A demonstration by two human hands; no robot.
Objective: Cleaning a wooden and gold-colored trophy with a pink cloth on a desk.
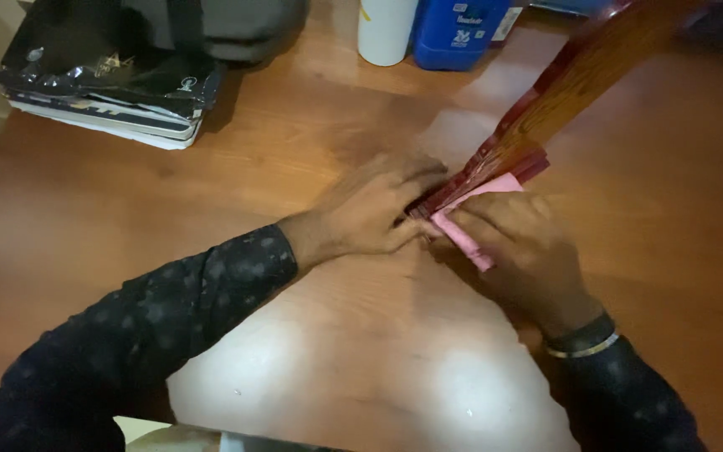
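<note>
My left hand (374, 209) lies flat on the wooden table (211, 167), its fingertips pressing the lower end of a long clear ruler (546, 109) that slants up toward the top right. My right hand (525, 251) holds a small folded pink paper (474, 222) against the table, right under the ruler's lower end. The ruler looks reddish and see-through, so the wood shows behind it. Most of the pink paper is hidden under my right fingers. Both arms wear dark speckled sleeves, and a band sits on my right wrist.
A stack of books with a glossy black cover (106, 79) lies at the far left. A dark bag (228, 25) sits behind it. A white cylinder (387, 29) and a blue container (462, 29) stand at the back edge.
</note>
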